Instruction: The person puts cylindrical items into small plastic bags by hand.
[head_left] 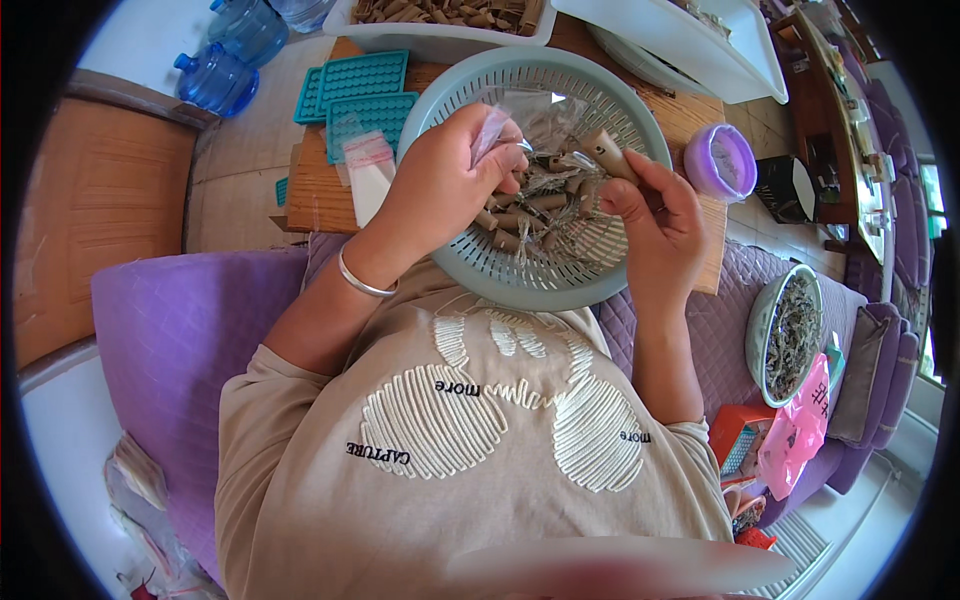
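from my remote place, i judge that the step in hand is to bring together one brown cylindrical roll (604,153) and a clear plastic bag (540,118). the left hand (462,165) pinches the plastic between thumb and bent fingers; the right hand (662,210) grips the roll near its lower end, with the thumb below it. the roll is above the right part of the grey-green slotted basket (540,292), over the wrapped rolls (512,222) which lie inside. its long axis runs slanted, from the right fingers toward the upper left, so its free end points away from the body and roughly to the bag; how steeply it tilts, i cannot tell. the next move, in my opinion, calls for an opened bag mouth and the roll lined up with it.
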